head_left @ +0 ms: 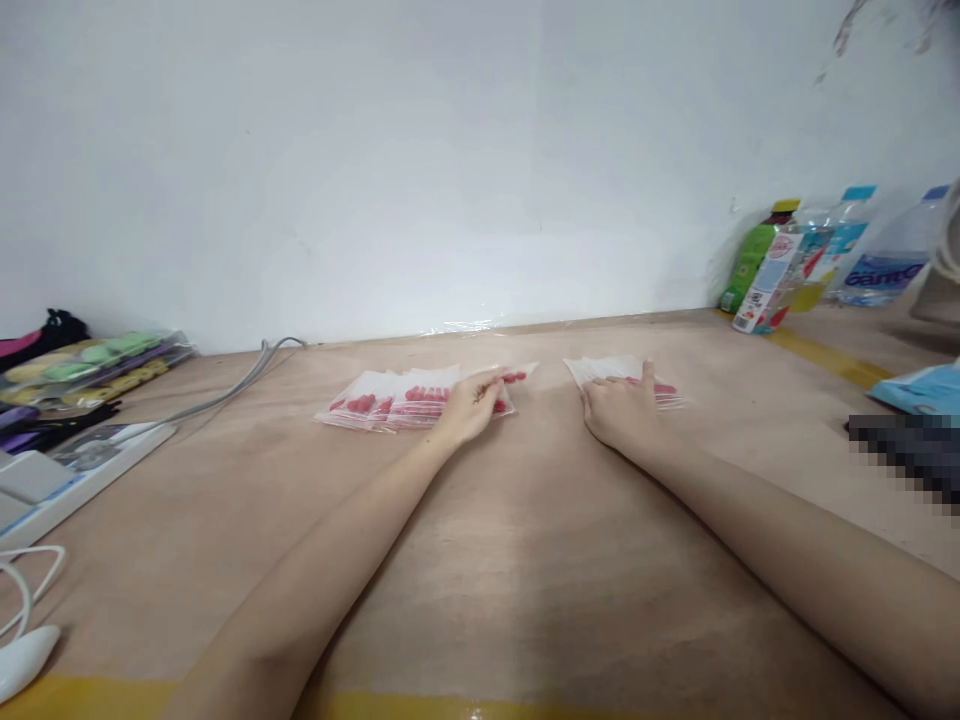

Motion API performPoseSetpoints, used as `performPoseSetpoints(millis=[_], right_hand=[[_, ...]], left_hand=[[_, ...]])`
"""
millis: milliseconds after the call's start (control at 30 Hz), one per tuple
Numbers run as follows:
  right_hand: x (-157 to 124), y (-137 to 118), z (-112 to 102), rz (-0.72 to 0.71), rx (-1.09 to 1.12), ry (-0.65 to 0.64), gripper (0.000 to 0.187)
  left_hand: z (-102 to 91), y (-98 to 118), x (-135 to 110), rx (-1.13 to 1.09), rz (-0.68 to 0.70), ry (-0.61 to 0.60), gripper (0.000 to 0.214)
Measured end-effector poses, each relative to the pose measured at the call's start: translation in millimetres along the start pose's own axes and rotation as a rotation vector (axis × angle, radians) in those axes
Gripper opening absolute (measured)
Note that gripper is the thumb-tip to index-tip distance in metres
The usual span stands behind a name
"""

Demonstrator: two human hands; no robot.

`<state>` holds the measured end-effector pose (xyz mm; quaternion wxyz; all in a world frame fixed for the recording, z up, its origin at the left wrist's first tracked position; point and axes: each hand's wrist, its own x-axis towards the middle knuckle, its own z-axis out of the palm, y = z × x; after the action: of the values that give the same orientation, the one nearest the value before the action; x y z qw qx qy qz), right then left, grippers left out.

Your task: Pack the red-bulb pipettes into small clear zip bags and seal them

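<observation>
My left hand (471, 408) is closed in a pinch on a small clear plastic bag (517, 376) with red pieces in it, its free end pointing right. Under and beside this hand, overlapping bags of the same kind (401, 398) spread to the left in a row on the wooden table (465, 560). Lying flat on a second pile of these bags (600, 370) is my right hand (619, 410), with the thumb stretched away from the fingers. That hand covers part of the pile. What the red pieces are, I cannot make out.
Several drink bottles (757, 255) and a carton (766, 282) stand at the back right by the wall. A blue packet (922, 388) lies nearer on that side. A power strip (90, 465) with a grey cable (217, 398) and packaged items (105, 360) occupy the left.
</observation>
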<state>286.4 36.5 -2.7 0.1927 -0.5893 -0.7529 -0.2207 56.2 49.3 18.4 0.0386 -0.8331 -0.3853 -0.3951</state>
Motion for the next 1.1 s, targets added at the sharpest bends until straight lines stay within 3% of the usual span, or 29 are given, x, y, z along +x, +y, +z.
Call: performPoseSetpoints(millis=[100, 233, 400, 600, 700, 800, 867, 967, 1100], right_hand=[[2.6, 0.6, 3.5, -0.037, -0.022, 0.11, 0.029], [7.9, -11.4, 1.0, -0.112, -0.006, 0.176, 0.027], [10.3, -30.6, -6.2, -0.185, 0.126, 0.05, 0.03], [0.6, -13.2, -7.7, -0.134, 0.445, -0.1, 0.069], [-5.2, -2.6, -4.2, -0.054, 0.477, -0.114, 0.059], [-6.5, 1.4, 0.8, 0.017, 0.494, -0.097, 0.041], [-5.4, 2.2, 4.0, -0.031, 0.563, -0.066, 0.031], [-3.3, 2.9, 6.7, -0.199, 0.719, -0.015, 0.032], [-3.2, 5.3, 6.5, -0.364, 0.777, -0.037, 0.031]], left_hand=[[-7.7, -5.4, 2.7, 0.058, -0.016, 0.085, 0.031], [-17.3, -5.8, -4.5, 0.175, 0.034, 0.011, 0.023], [-15.2, 3.4, -14.3, 0.443, 0.107, -0.162, 0.037], [-26.1, -5.2, -15.9, 0.493, 0.166, -0.337, 0.034], [-29.5, -1.9, -17.3, 0.501, 0.15, -0.282, 0.027], [-19.5, 10.0, -17.6, 0.439, 0.171, -0.177, 0.033], [-7.6, 18.1, -16.0, 0.353, 0.192, -0.131, 0.034], [8.8, 24.0, -11.3, 0.328, 0.257, -0.09, 0.034], [15.8, 18.5, -6.5, 0.434, 0.408, -0.158, 0.012]])
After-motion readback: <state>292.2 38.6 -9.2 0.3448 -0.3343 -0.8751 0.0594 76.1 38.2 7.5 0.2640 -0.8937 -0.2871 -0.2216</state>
